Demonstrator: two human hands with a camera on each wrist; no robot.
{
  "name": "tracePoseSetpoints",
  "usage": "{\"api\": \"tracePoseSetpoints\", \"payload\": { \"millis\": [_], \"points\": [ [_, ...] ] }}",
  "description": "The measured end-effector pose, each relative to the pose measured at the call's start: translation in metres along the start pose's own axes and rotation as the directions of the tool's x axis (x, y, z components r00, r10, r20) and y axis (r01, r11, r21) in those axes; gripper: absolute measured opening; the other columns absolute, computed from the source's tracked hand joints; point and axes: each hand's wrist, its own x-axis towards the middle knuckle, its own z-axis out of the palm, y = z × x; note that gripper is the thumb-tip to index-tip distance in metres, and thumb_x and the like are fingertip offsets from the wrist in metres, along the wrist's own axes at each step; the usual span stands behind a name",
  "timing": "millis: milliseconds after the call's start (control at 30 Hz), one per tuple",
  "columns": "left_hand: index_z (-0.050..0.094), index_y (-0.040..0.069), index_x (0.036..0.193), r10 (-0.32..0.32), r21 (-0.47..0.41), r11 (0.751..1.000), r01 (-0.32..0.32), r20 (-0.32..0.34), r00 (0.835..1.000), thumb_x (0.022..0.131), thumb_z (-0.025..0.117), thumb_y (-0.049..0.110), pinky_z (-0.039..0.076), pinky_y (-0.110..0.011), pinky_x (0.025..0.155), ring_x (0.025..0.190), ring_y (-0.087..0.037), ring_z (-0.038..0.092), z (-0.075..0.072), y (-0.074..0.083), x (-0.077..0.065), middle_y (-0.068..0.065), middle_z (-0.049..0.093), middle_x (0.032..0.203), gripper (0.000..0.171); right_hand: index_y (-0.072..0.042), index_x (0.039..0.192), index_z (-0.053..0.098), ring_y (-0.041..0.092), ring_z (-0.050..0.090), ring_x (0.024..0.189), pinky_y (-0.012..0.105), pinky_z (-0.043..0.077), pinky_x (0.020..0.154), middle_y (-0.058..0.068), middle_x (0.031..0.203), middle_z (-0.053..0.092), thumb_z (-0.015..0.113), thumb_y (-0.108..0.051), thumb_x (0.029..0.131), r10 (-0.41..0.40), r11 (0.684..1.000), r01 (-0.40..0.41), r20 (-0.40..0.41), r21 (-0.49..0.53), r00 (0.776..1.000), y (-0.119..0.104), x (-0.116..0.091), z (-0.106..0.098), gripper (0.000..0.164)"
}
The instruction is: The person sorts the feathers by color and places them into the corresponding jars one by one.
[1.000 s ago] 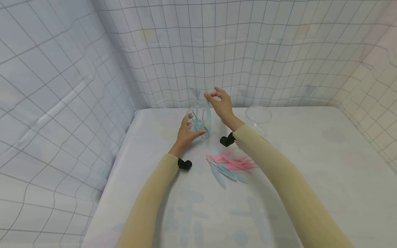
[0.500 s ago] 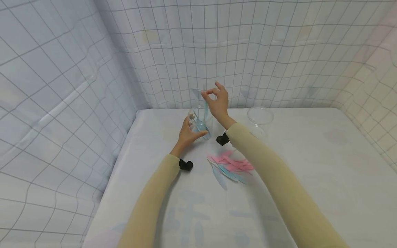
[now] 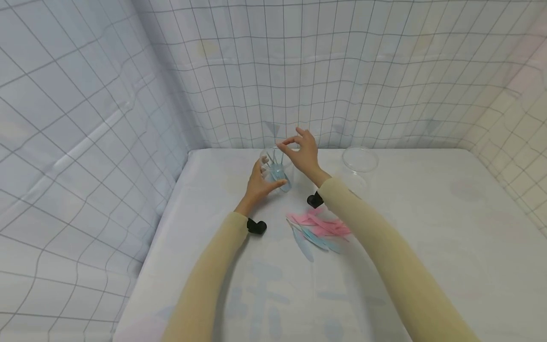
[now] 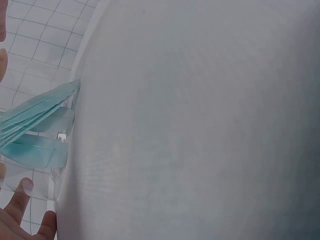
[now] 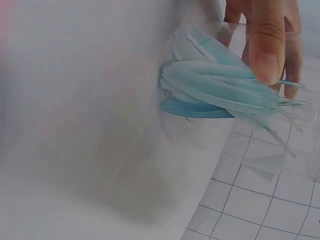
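A clear cup (image 3: 266,150) stands near the table's back edge, holding several pale blue feathers (image 5: 215,85) with their vanes down and bare quills up. My left hand (image 3: 256,184) grips the cup from the left side, its thumb lying across the near side. Some of its fingers (image 4: 19,200) show at the lower left of the left wrist view. Over the cup's rim is my right hand (image 3: 305,153), thumb and index finger brought together, other fingers raised. I cannot tell whether a quill is between those fingertips. The quills seen in the right wrist view end freely.
A loose pile of pink feathers (image 3: 322,223) and a few blue feathers (image 3: 304,245) lies on the white table nearer to me. A second clear cup (image 3: 360,160) stands at the right. A grid-patterned curtain (image 3: 325,71) hangs right behind the table.
My right hand, earlier pinching a blue feather above the cup, rose slightly, then came down to the rim. That feather is now down in the cup. My left hand has stayed on the cup.
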Motion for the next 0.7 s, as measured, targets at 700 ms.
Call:
{"api": "tracePoseSetpoints", "payload": {
  "millis": [700],
  "points": [
    [0.020, 0.016, 0.148, 0.017, 0.009, 1.000, -0.017, 0.005, 1.000, 0.074, 0.080, 0.042, 0.035, -0.046, 0.101, 0.131, -0.032, 0.035, 0.002, -0.001, 0.001, -0.003, 0.031, 0.149, 0.099, -0.010, 0.085, 0.070, 0.029, 0.010, 0.142, 0.057, 0.010, 0.108, 0.007, 0.148, 0.037, 0.074, -0.039, 0.083, 0.052, 0.996, -0.075, 0.325, 0.057, 0.944, 0.024, -0.053, -0.046, 0.029]
  ]
}}
